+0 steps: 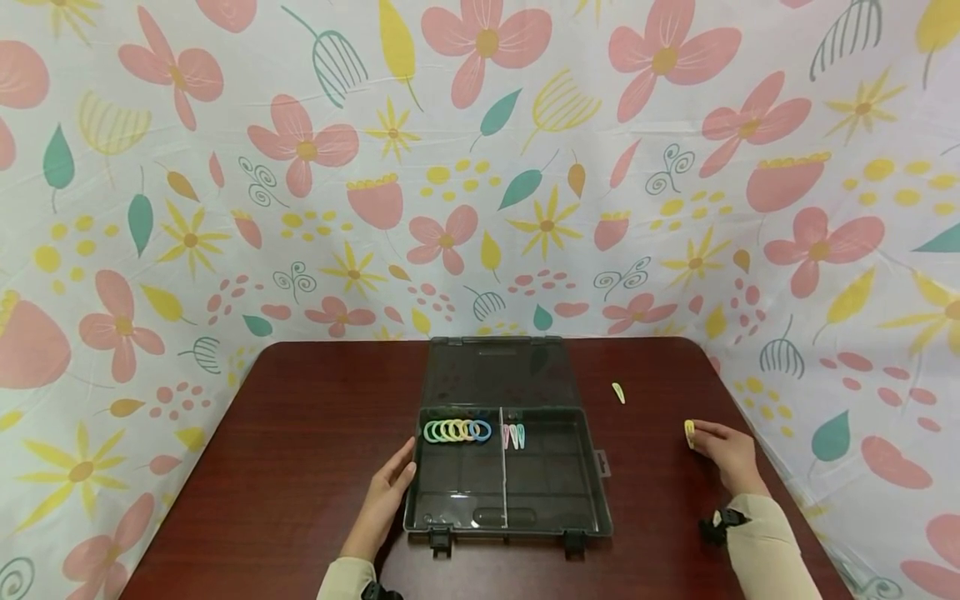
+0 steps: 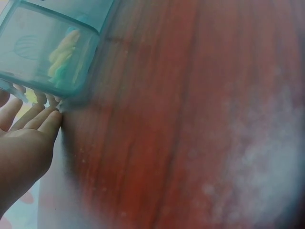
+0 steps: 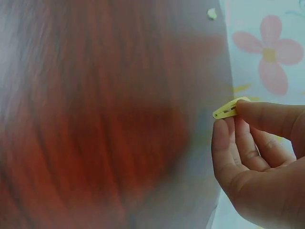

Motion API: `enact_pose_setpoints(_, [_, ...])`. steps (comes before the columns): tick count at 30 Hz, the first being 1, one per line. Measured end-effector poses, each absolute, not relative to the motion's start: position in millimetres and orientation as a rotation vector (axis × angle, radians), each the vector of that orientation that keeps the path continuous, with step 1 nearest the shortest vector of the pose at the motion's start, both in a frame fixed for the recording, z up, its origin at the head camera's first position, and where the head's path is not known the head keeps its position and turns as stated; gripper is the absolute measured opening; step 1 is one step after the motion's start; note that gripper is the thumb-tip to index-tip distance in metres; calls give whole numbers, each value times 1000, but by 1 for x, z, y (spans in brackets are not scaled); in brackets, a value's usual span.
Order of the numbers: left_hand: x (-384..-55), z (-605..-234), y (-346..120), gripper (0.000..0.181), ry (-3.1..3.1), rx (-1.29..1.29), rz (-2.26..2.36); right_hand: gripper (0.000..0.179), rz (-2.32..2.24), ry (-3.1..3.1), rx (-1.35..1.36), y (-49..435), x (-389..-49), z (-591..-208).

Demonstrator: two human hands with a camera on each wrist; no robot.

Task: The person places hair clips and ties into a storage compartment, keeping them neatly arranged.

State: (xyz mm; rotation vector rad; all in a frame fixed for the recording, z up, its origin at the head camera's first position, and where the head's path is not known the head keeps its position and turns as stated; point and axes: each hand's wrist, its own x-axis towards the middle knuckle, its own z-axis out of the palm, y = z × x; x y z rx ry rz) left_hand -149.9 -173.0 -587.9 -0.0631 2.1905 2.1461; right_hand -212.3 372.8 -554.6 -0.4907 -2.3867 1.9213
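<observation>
My right hand [image 1: 726,457] pinches a yellow snap hair clip [image 3: 228,109] between thumb and fingers, over the right part of the table. My left hand [image 1: 385,502] rests against the left wall of a dark clear plastic box [image 1: 465,506], its fingers nearly straight. A divider splits the box. Several coloured hair ties [image 1: 455,431] lie overlapped in a row at the back of the left compartment. Beside the divider in the right compartment lie three hair clips [image 1: 513,437], pink, pale and teal. A pale yellow-green hair clip [image 1: 618,392] lies on the table, right of the box.
The box's lid [image 1: 501,375] lies open toward the back, and two black latches [image 1: 574,546] stick out at the front. The dark red wooden table [image 1: 300,467] extends on both sides. Behind it hangs a flower-printed cloth [image 1: 442,167].
</observation>
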Motion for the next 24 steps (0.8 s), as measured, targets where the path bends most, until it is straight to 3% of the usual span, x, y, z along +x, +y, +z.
enact_pose_setpoints(9, [-151,-589,-173,51,2189,-73,2144,49,1877,-2541,-326,334,-219,-531])
enact_pose_setpoints(24, [-150,-587,-171,50,2192,-80,2147,41,1962,-2600,-104,247,-227,-496])
